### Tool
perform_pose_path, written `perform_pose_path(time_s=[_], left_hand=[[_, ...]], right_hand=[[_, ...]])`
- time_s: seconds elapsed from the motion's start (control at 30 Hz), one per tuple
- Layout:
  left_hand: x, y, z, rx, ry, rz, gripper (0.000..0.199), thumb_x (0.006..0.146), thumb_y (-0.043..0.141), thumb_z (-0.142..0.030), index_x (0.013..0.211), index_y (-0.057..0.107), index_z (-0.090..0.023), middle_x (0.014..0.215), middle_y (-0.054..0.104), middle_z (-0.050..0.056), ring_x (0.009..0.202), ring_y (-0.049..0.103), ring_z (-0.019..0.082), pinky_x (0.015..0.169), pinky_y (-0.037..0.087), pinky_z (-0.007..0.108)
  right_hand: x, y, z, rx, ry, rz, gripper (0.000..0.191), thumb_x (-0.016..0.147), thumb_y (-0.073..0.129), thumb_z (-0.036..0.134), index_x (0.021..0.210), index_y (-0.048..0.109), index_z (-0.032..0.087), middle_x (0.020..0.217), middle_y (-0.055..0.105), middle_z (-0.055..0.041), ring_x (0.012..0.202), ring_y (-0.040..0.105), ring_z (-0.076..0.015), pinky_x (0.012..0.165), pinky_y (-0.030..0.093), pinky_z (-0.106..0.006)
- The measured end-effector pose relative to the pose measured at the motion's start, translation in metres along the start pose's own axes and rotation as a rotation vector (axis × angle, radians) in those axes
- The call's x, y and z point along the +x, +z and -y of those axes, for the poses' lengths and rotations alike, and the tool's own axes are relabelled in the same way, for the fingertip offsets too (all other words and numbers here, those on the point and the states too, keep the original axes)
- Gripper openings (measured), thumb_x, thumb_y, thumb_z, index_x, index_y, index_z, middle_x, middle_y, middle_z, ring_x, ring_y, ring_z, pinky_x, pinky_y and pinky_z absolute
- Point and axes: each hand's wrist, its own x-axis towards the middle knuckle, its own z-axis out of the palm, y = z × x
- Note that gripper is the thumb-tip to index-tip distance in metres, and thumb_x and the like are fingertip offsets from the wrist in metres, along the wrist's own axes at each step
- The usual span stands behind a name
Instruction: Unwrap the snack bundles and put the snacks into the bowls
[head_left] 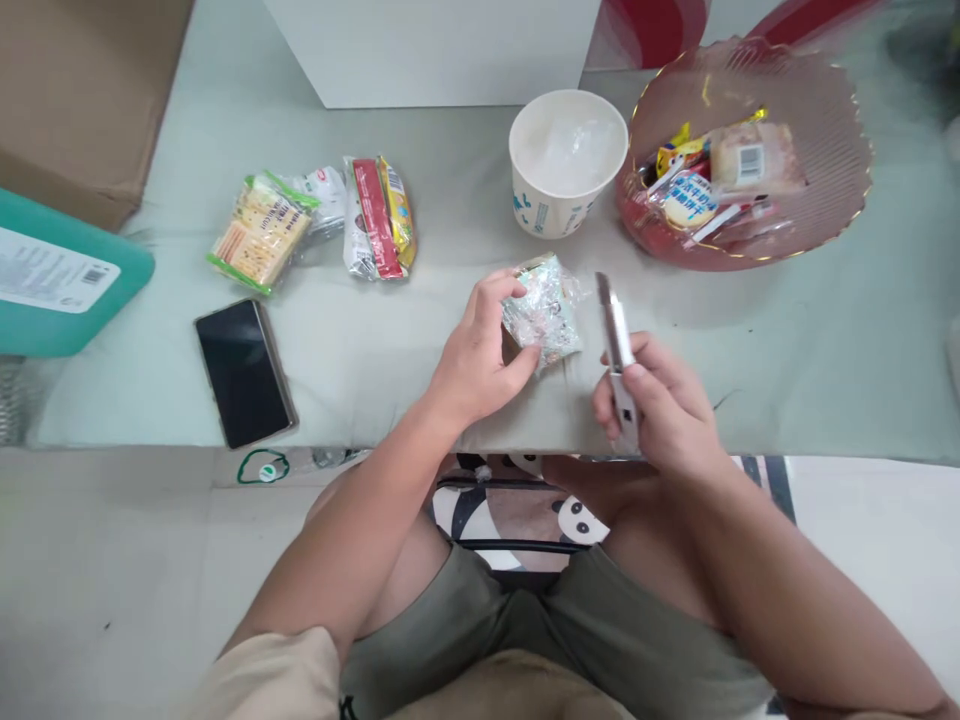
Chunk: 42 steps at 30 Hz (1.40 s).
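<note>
My left hand [484, 350]: fingers gripping pale-green, boxy packet [551, 310] in crinkled clear plastic, near side of white, blue-printed paper cup [551, 205] on pale-green cloth-covered desk [450, 140]. My right hand [667, 405]: fingers closed round pale-handled, metal-bladed utility knife [616, 340], apart from packet.

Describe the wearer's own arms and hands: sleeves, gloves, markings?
Left hand and right hand: bare, five-fingered, no gloves, rings or watch visible. Left arm has a plain, loose beige sleeve, ending near the elbow. No sleeve clearly shows on the right arm. No cables or markings seen on either.
</note>
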Motion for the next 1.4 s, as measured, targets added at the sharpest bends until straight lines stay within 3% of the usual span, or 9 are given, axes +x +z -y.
perform_pose_path(time_s=[0.1,0.27,0.5,0.6,0.87,1.03,1.2,1.4], left_hand=[[0.002,0.004,-0.002,-0.001,0.046,0.000,0.054,0.081,0.070,-0.020,0.127,0.044,-0.029,0.148,0.054,0.011,0.139,0.054,0.031,0.113,0.049,0.048],[0.004,0.005,-0.008,0.004,0.045,0.000,0.050,0.076,0.068,-0.013,0.119,0.047,-0.028,0.147,0.054,0.012,0.137,0.056,0.031,0.108,0.052,0.048],[0.008,0.000,-0.016,-0.062,-0.030,-0.046,0.036,0.074,0.073,-0.019,0.105,0.055,-0.025,0.140,0.059,0.011,0.123,0.062,0.030,0.083,0.058,0.037],[0.009,-0.002,-0.015,-0.076,-0.054,-0.081,0.034,0.074,0.073,-0.021,0.104,0.056,-0.025,0.138,0.061,0.010,0.119,0.063,0.028,0.081,0.058,0.036],[0.012,-0.009,-0.007,-0.174,-0.128,-0.213,0.036,0.073,0.075,-0.027,0.103,0.055,-0.026,0.138,0.062,0.006,0.097,0.065,0.021,0.077,0.057,0.036],[0.013,-0.014,-0.001,-0.319,-0.188,-0.304,0.045,0.073,0.083,-0.046,0.103,0.054,-0.026,0.128,0.060,0.004,0.083,0.061,0.014,0.073,0.056,0.031],[0.016,-0.021,0.007,-0.419,-0.213,-0.385,0.060,0.071,0.087,-0.060,0.106,0.052,-0.028,0.104,0.053,0.001,0.090,0.062,0.018,0.080,0.055,0.035],[0.015,-0.032,0.013,-0.532,-0.285,-0.442,0.059,0.072,0.086,-0.057,0.110,0.049,-0.032,0.101,0.050,0.001,0.088,0.059,0.017,0.079,0.053,0.033]], right_hand=[[0.004,0.013,0.001,0.010,0.066,0.070,0.044,0.091,0.061,0.065,0.095,0.050,0.023,0.058,0.061,0.0047,0.042,0.049,-0.0108,0.046,0.038,-0.025],[0.014,0.016,0.001,-0.083,0.174,0.051,0.045,0.085,0.064,0.064,0.094,0.054,0.021,0.057,0.059,0.0054,0.041,0.047,-0.0089,0.043,0.037,-0.023],[0.015,0.012,0.002,-0.085,0.193,0.034,0.049,0.080,0.068,0.065,0.083,0.066,0.016,0.058,0.058,0.0019,0.040,0.042,-0.0066,0.040,0.032,-0.022],[0.014,0.013,0.002,-0.101,0.202,0.019,0.049,0.079,0.069,0.066,0.082,0.066,0.017,0.058,0.058,0.0016,0.039,0.041,-0.0067,0.040,0.032,-0.023],[0.015,0.020,0.002,-0.195,0.197,0.023,0.051,0.080,0.066,0.067,0.085,0.067,0.016,0.059,0.059,0.0009,0.040,0.042,-0.0070,0.041,0.033,-0.023],[0.014,0.023,0.002,-0.230,0.192,0.034,0.047,0.083,0.063,0.063,0.087,0.068,0.016,0.061,0.060,0.0006,0.043,0.042,-0.0074,0.043,0.034,-0.023],[0.011,0.024,0.000,-0.265,0.192,0.053,0.046,0.086,0.060,0.062,0.089,0.068,0.016,0.064,0.062,0.0001,0.045,0.043,-0.0081,0.044,0.033,-0.024],[0.006,0.022,-0.003,-0.466,0.053,0.014,0.041,0.094,0.051,0.054,0.086,0.068,0.018,0.064,0.061,-0.0011,0.050,0.047,-0.0112,0.051,0.036,-0.026]])
